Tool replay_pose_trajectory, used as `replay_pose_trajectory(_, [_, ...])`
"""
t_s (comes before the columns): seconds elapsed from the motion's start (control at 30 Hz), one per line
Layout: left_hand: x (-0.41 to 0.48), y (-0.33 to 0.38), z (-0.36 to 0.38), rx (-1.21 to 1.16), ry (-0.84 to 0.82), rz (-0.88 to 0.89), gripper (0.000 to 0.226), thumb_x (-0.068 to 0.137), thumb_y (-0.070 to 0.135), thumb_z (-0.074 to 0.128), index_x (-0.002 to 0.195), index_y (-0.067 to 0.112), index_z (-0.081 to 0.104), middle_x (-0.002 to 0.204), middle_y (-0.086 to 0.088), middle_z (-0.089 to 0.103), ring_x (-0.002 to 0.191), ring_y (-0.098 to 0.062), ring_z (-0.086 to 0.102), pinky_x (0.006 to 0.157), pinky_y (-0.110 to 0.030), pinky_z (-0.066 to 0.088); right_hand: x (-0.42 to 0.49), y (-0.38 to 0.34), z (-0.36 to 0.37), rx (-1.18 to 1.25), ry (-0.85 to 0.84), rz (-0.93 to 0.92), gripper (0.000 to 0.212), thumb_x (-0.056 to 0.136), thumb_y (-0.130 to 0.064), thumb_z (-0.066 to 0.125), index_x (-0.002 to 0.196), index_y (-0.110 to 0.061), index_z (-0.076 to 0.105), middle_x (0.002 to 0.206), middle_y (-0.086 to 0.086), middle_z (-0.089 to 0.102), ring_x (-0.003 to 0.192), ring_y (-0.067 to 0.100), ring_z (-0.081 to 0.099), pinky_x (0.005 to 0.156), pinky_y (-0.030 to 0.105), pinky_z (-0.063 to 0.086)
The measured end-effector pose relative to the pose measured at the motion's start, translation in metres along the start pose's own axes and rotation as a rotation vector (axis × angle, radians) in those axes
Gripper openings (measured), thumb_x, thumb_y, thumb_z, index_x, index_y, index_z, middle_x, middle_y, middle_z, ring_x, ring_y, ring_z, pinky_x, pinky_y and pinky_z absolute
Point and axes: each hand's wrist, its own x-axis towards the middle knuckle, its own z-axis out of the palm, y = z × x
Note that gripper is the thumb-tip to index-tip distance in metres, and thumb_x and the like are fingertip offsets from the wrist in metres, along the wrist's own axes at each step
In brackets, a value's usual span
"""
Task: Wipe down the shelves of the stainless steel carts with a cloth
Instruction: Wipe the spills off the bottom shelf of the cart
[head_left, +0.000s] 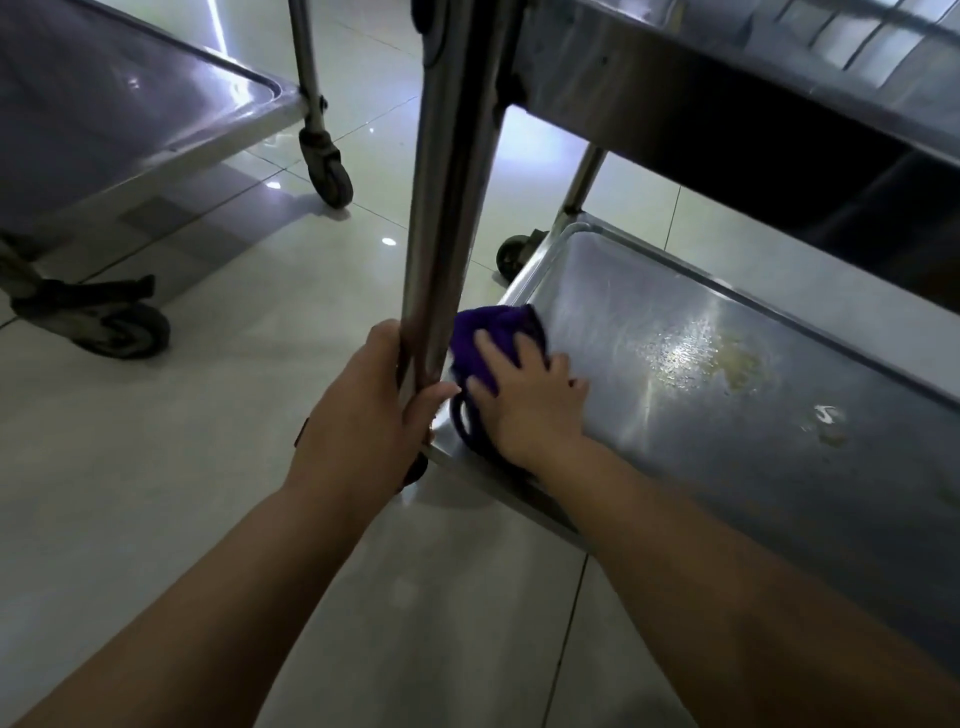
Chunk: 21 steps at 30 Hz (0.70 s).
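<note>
The left hand (363, 405) curls around the upright post (447, 208), probably to stop it rolling away. The right hand (524, 400), fingers spread flat, presses the purple cloth (483, 332) into the near corner of the lower shelf (675, 457). A yellowish stain (732, 364) lies further along.

The person's two forearms were bare from the lower edge of the frame up to the left hand (363, 410) and the right hand (524, 400) near the centre. A thin dark reddish strip (302, 432) showed at the outer edge of the left wrist. Too little of it showed to tell what it was.
</note>
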Motion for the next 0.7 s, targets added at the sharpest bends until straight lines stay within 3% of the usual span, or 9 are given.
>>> replay_pose_trajectory(0.07, [0.0, -0.002, 0.0, -0.015, -0.001, 0.01, 0.037, 0.083, 0.036, 0.064, 0.102, 0.044, 0.034, 0.092, 0.016, 0.054, 0.076, 0.004, 0.054, 0.064, -0.01, 0.037, -0.012, 0.007, 0.001, 0.0, 0.037, -0.24, 0.054, 0.093, -0.057, 0.025, 0.143, -0.048, 0.011, 0.153, 0.0, 0.02, 0.12, 0.031, 0.031, 0.093, 0.048, 0.028])
replay_pose_trajectory(0.13, [0.0, -0.004, -0.001, -0.019, 0.001, 0.011, 0.036, 0.083, 0.038, 0.064, 0.104, 0.042, 0.036, 0.092, 0.015, 0.057, 0.078, 0.0, 0.057, 0.063, -0.011, 0.038, -0.004, 0.038, -0.004, -0.02, 0.022, -0.237, 0.051, 0.093, -0.056, 0.029, 0.142, -0.051, 0.014, 0.153, -0.005, 0.021, 0.119, 0.03, 0.033, 0.093, 0.044, 0.029])
replay_pose_trajectory(0.27, [-0.001, -0.004, 0.0, -0.006, 0.024, 0.022, 0.035, 0.083, 0.037, 0.065, 0.102, 0.045, 0.036, 0.09, 0.014, 0.059, 0.075, -0.006, 0.061, 0.052, -0.009, 0.04, 0.031, 0.096, -0.018, 0.047, -0.074, 0.441, 0.053, 0.095, -0.049, 0.031, 0.146, -0.042, 0.014, 0.153, 0.003, 0.018, 0.127, 0.038, 0.026, 0.101, 0.052, 0.027])
replay_pose_trajectory(0.33, [-0.001, -0.002, 0.0, -0.01, 0.041, 0.031, 0.035, 0.082, 0.037, 0.065, 0.102, 0.044, 0.036, 0.087, 0.015, 0.058, 0.073, -0.003, 0.059, 0.045, -0.007, 0.041, 0.038, 0.084, -0.016, 0.04, -0.074, 0.529, 0.056, 0.095, -0.049, 0.03, 0.147, -0.039, 0.011, 0.152, 0.007, 0.017, 0.129, 0.041, 0.021, 0.101, 0.056, 0.024])
replay_pose_trajectory(0.5, [-0.001, 0.0, 0.0, -0.017, 0.04, 0.012, 0.04, 0.08, 0.035, 0.067, 0.102, 0.045, 0.035, 0.079, 0.026, 0.049, 0.07, 0.007, 0.052, 0.063, -0.006, 0.033, 0.021, 0.026, 0.001, 0.03, -0.007, -0.112, 0.053, 0.093, -0.054, 0.026, 0.142, -0.045, 0.008, 0.15, 0.002, 0.021, 0.117, 0.035, 0.031, 0.091, 0.048, 0.032])
replay_pose_trajectory(0.57, [-0.001, 0.0, 0.0, -0.029, 0.034, 0.009, 0.042, 0.08, 0.034, 0.069, 0.105, 0.042, 0.036, 0.079, 0.028, 0.048, 0.073, 0.005, 0.054, 0.065, -0.011, 0.039, 0.012, 0.043, 0.001, 0.015, 0.016, -0.191, 0.051, 0.093, -0.055, 0.028, 0.14, -0.051, 0.01, 0.15, -0.004, 0.023, 0.113, 0.03, 0.032, 0.087, 0.04, 0.032])
replay_pose_trajectory(0.63, [-0.001, 0.0, 0.0, -0.053, 0.033, -0.005, 0.043, 0.079, 0.034, 0.071, 0.103, 0.042, 0.037, 0.08, 0.029, 0.048, 0.079, -0.001, 0.057, 0.07, -0.02, 0.045, 0.006, 0.075, -0.003, -0.026, -0.01, -0.028, 0.051, 0.094, -0.054, 0.031, 0.141, -0.051, 0.012, 0.15, -0.006, 0.023, 0.113, 0.03, 0.034, 0.085, 0.037, 0.033])
replay_pose_trajectory(0.7, [-0.002, 0.001, 0.002, -0.063, 0.055, -0.013, 0.041, 0.078, 0.034, 0.072, 0.097, 0.043, 0.037, 0.08, 0.029, 0.049, 0.079, 0.0, 0.058, 0.07, -0.019, 0.045, 0.001, 0.1, -0.011, 0.001, -0.067, 0.309, 0.053, 0.095, -0.05, 0.033, 0.144, -0.046, 0.012, 0.15, -0.001, 0.02, 0.119, 0.034, 0.031, 0.09, 0.041, 0.034])
